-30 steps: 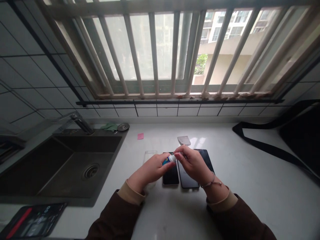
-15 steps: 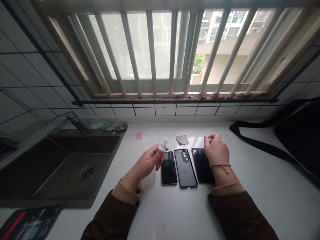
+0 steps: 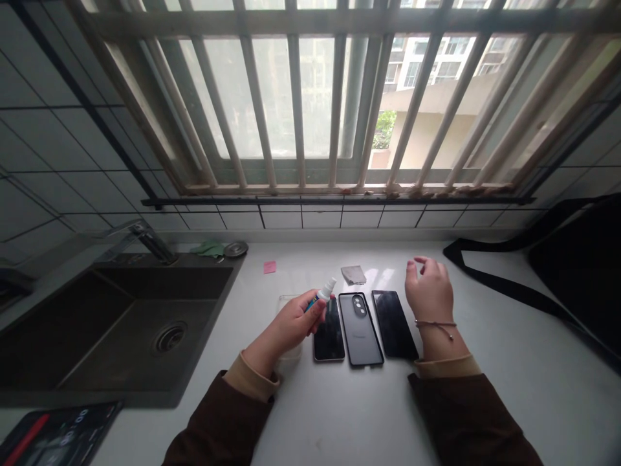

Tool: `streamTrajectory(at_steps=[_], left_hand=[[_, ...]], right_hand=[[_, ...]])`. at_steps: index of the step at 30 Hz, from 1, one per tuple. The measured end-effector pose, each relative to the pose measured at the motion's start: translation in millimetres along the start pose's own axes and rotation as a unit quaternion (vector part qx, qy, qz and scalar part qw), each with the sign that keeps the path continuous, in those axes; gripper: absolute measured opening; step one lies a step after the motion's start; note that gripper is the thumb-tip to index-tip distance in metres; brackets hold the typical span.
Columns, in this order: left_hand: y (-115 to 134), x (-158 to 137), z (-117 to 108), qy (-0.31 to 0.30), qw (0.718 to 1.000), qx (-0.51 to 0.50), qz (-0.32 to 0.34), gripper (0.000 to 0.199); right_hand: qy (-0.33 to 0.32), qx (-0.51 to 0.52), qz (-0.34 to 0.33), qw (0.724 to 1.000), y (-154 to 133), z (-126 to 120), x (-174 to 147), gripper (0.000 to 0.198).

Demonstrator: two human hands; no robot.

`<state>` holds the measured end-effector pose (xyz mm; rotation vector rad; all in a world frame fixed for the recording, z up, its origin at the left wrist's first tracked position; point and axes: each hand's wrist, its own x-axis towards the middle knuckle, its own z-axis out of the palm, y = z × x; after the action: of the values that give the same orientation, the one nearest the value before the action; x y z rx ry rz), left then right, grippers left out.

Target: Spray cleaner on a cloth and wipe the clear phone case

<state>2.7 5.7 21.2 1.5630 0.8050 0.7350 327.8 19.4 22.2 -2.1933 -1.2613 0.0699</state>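
My left hand (image 3: 305,314) is closed around a small spray bottle (image 3: 316,299) with a white nozzle and a blue-green label, tilted up to the right. Below it lies a black-screened phone (image 3: 330,340), partly covered by the hand. Beside that is a dark phone case (image 3: 361,333) with a camera cutout. Further right rests a second dark, flat phone-like slab (image 3: 395,323). My right hand (image 3: 429,288) is raised just right of this slab, fingers curled; whatever they hold, if anything, is hidden. Under my left wrist shows a clear case (image 3: 290,299).
A grey cloth (image 3: 354,275) and a pink slip (image 3: 270,266) lie toward the wall. At left are a sink (image 3: 145,349), a faucet (image 3: 152,243) and a device with a timer display (image 3: 61,433). A black bag with a strap (image 3: 504,285) sits at right.
My right hand has moved right, off the dark slab, uncovering more of it. The left hand with the spray bottle has shifted slightly right and down.
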Motion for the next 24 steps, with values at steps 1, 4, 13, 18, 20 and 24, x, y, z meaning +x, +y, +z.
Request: streamTrajectory(at_steps=[1,4,13,18,20,24], left_hand=[[-0.6,0.1,0.6,-0.005,1.0,-0.016,-0.001,0.054],[-1.4,-0.3,4.2,-0.034,0.997,-0.064,-0.004,0.058],[-3.3,-2.9,16.5,-0.097,0.991,-0.081,-0.031,0.063],[-12.9,2.4,16.4,-0.005,0.995,-0.09,-0.037,0.068],[-13.6,3.1,16.2,0.009,0.998,-0.05,-0.032,0.062],[-10.4,1.3,16.5,0.004,1.0,-0.006,-0.024,0.054]], right_hand=[[0.045,0.099,-0.072,0.991,-9.4,-1.7,-6.2,0.049],[-0.103,0.316,-0.197,0.922,-38.3,0.5,-30.8,0.052],[-0.403,0.486,-0.216,0.744,-92.3,12.5,-104.7,0.056],[-0.287,0.242,-0.191,0.907,-99.8,7.4,-53.1,0.06],[-0.239,0.038,-0.218,0.945,-98.0,10.6,-18.9,0.048],[-0.201,-0.08,-0.229,0.949,-92.4,31.3,28.1,0.023]])
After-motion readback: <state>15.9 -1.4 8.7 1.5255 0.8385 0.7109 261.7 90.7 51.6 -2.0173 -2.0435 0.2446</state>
